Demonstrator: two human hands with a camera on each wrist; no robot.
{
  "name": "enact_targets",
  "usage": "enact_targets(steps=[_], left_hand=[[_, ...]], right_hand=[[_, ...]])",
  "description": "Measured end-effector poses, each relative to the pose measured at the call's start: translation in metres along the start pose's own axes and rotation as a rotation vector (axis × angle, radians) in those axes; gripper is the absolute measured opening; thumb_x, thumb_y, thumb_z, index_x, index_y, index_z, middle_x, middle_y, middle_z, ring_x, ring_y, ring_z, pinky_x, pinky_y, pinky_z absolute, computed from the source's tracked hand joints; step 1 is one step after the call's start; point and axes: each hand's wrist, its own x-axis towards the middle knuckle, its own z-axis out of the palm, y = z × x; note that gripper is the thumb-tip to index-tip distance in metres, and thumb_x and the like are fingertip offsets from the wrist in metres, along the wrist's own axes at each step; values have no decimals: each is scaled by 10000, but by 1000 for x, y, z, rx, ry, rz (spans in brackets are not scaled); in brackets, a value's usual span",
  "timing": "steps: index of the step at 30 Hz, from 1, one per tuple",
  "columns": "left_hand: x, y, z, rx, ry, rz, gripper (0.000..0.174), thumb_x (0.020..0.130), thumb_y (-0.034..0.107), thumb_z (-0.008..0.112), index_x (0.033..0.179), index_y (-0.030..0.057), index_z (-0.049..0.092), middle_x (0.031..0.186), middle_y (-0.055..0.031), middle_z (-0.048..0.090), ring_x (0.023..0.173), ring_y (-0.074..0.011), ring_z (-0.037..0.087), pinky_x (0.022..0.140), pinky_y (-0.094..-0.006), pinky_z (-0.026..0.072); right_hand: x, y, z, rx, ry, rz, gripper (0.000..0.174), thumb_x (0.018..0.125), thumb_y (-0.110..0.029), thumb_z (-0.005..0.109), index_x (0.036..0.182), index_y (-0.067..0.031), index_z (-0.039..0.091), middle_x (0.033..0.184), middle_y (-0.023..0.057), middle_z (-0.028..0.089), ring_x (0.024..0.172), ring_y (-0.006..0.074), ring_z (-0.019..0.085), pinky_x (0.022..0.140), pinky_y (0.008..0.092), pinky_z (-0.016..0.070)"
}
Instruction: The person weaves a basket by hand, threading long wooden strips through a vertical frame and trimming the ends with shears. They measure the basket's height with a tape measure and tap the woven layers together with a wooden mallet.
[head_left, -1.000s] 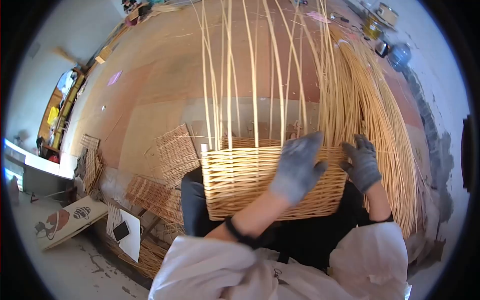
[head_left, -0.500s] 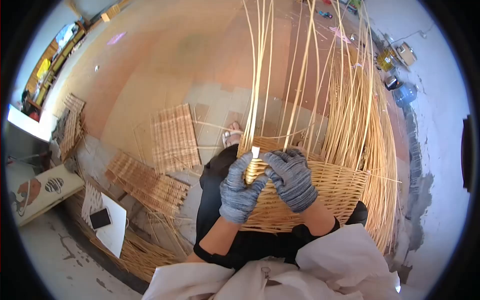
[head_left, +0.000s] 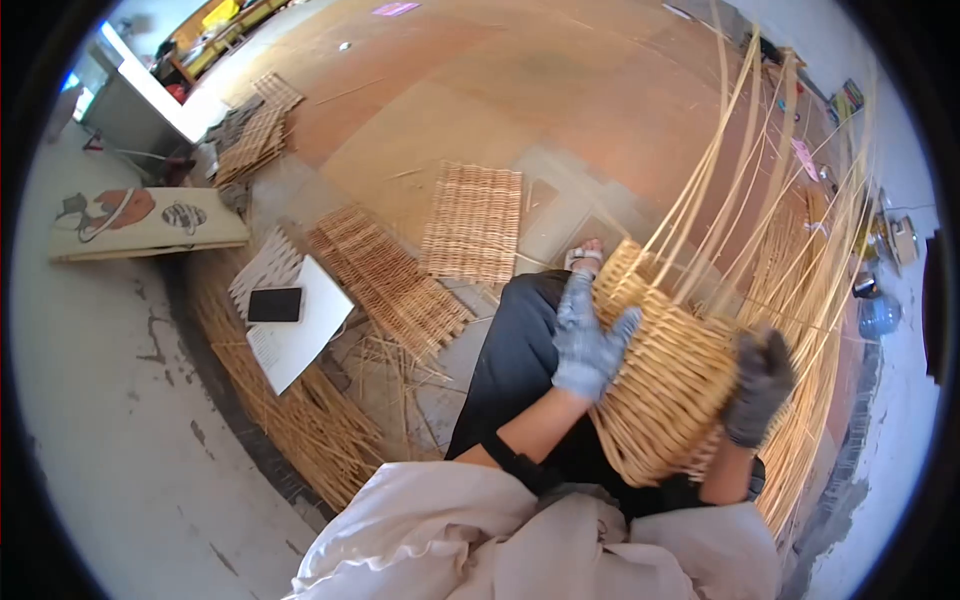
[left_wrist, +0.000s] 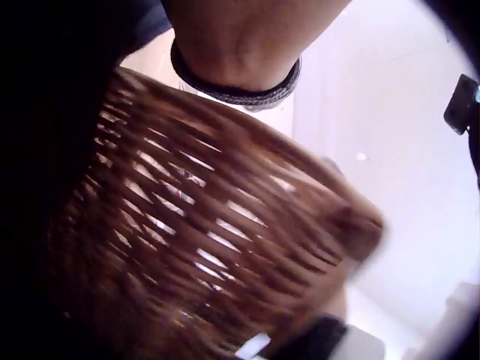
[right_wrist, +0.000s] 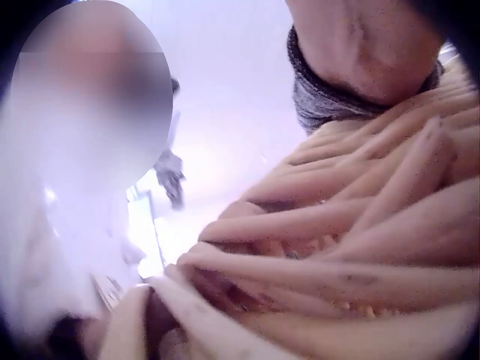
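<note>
A partly woven wicker basket (head_left: 665,375) leans tilted over the lap, with long uncut stakes (head_left: 735,190) rising from its rim. My left hand (head_left: 590,340), in a grey knit glove, lies along its left edge with the fingers straight and the thumb over the near wall. At the basket's right end is my gloved right hand (head_left: 758,390), blurred, its fingers pointing up. In the left wrist view the woven wall (left_wrist: 217,217) has gaps with light coming through. Close-up woven rods (right_wrist: 337,232) fill the lower right wrist view; both hands' fingers are hidden there.
Flat woven panels (head_left: 472,222) lie on the floor ahead and to the left. A white sheet (head_left: 300,330) with a black phone (head_left: 274,305) on it lies at the left, above loose rods (head_left: 300,420). A large bundle of long rods (head_left: 800,430) stands along the right.
Both hands were together at the basket's left corner half a second ago; now they are apart at its two sides. The basket has turned and tilted, and the head view has swung left.
</note>
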Motion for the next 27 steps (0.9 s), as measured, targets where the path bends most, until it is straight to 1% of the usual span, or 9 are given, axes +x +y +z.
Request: enact_targets(steps=[2,5,10,12,16,18,20,24,27], left_hand=[[5,-19,-2,41,-81,-113,633,751,299,670,1210,-42,400,1149,-231,491,1083,-298,482,922,-314,377],[2,-14,-16,-407,-286,-236,571,708,297,713,1117,-29,485,1005,-188,573,961,-304,542,869,-345,411],[-51,26,-40,-85,64,197,642,663,270,717,1172,-19,451,1061,-197,521,973,-348,514,874,-394,401],[-73,13,-40,-116,140,356,622,674,238,697,1189,2,443,1081,-197,507,940,-366,516,836,-406,420],[-72,-54,-88,-112,-447,592,262,770,127,544,1029,88,550,1015,-130,555,921,-290,538,774,-373,450],[-54,-98,-131,598,-247,359,96,739,111,484,781,102,571,785,-114,566,693,-255,546,638,-375,448],[-74,-248,-147,127,-129,-683,224,794,172,466,898,49,622,957,-151,609,847,-285,590,708,-373,466],[-93,-339,-178,912,-294,-1103,354,797,277,486,1066,73,591,1138,-156,549,1052,-300,524,864,-365,428],[-90,-372,-189,891,143,-1258,347,802,292,492,1064,90,598,1186,-149,520,1084,-308,504,877,-368,425]], right_hand=[[2,12,-49,74,-111,-13,457,782,-262,627,1074,69,511,972,113,566,780,205,554,721,283,458],[-2,13,-79,551,47,-23,434,766,-317,621,997,38,524,964,100,566,805,220,564,779,292,453],[14,79,-132,888,-335,109,525,844,-374,529,1176,25,445,1135,108,517,978,214,540,854,312,444],[1,103,-128,778,-211,329,481,879,-356,478,1198,4,452,1117,89,531,1002,180,519,864,307,435],[8,164,-143,773,-358,392,442,908,-342,425,1217,-29,465,1155,81,530,1015,169,512,875,318,428],[14,153,-138,677,-295,401,431,914,-337,412,1201,-22,474,1162,77,530,1038,178,509,885,326,424],[12,159,-139,706,-225,459,427,915,-334,409,1193,-17,478,1166,77,528,1043,180,505,891,324,421],[9,168,-146,504,-75,341,426,908,-328,423,1192,-14,469,1189,90,515,1062,184,492,931,330,389],[9,171,-152,493,-27,345,453,897,-316,448,1247,-31,409,1207,91,501,1073,194,483,940,345,378]])
